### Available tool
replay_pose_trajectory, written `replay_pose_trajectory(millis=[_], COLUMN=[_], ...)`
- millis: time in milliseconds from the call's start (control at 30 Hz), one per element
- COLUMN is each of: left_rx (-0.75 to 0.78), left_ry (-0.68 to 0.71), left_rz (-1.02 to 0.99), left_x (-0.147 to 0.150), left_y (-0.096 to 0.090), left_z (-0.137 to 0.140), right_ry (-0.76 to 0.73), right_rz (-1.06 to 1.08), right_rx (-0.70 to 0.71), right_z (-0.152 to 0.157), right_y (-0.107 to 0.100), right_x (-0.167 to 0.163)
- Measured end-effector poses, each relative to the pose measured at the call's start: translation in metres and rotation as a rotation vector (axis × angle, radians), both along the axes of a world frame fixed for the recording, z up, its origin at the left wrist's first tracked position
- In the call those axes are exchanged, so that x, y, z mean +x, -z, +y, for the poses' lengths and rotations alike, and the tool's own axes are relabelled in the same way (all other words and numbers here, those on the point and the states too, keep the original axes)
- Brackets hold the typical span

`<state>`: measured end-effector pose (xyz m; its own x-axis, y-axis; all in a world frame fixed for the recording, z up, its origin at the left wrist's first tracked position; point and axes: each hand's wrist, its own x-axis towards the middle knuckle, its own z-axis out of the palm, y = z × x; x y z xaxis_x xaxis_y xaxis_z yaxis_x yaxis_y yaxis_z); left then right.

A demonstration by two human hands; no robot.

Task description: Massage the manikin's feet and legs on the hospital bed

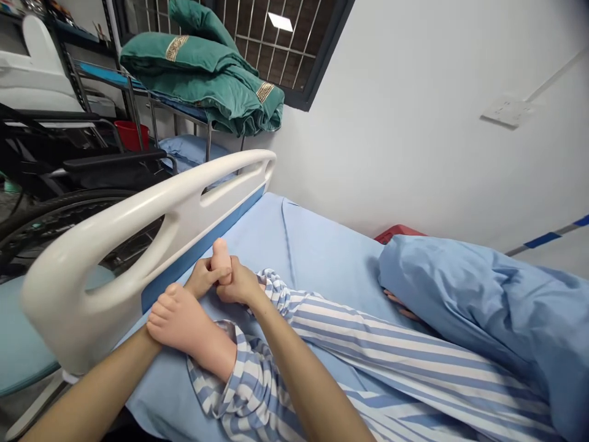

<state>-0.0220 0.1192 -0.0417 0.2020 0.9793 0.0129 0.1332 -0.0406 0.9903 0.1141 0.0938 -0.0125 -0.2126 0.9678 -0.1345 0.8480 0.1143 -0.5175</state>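
Observation:
On the bed lie the legs of what looks like a smooth-skinned manikin in blue-and-white striped trousers (368,325). Both of my hands are closed around its farther foot (221,250), whose toes point up. My left hand (200,279) grips the left side, with the thumb across the foot. From the right side, my right hand (240,283) wraps around it. The nearer foot (179,322) rests beside and over my left forearm, and its bare ankle comes out of the trouser cuff. My hands hide most of the held foot.
A white bed end board (151,212) stands just beyond my hands. Past it are a wheelchair (92,166) and green folded bedding (207,73). A blue cover (469,294) lies over the manikin's upper part, with fingers showing under its edge. The wall (414,123) borders the bed.

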Motion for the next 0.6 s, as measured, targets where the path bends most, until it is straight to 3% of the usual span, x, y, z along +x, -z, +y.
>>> replay_pose_trajectory(millis=[100, 200, 333, 433, 533, 600], left_rx=[-0.007, -0.01, -0.045, 0.028, 0.078, 0.068], left_ry=[-0.021, 0.012, 0.101, 0.125, 0.114, 0.119], left_rz=[-0.027, 0.007, 0.247, 0.482, 0.645, 0.627], left_x=[0.004, 0.002, -0.005, -0.013, -0.018, -0.019], left_y=[0.009, 0.001, -0.024, -0.04, -0.044, -0.04], left_z=[-0.003, -0.005, -0.004, 0.002, 0.007, 0.007], right_ry=[-0.025, -0.042, -0.04, -0.023, -0.007, -0.009], right_rz=[-0.017, -0.016, -0.035, -0.056, -0.07, -0.064], right_rx=[0.03, 0.041, 0.039, 0.051, 0.049, 0.056], right_z=[0.002, 0.003, 0.002, 0.001, 0.0, -0.001], right_y=[0.006, 0.008, 0.007, 0.006, 0.005, 0.005], right_x=[0.0, 0.002, 0.002, 0.001, 0.0, -0.001])
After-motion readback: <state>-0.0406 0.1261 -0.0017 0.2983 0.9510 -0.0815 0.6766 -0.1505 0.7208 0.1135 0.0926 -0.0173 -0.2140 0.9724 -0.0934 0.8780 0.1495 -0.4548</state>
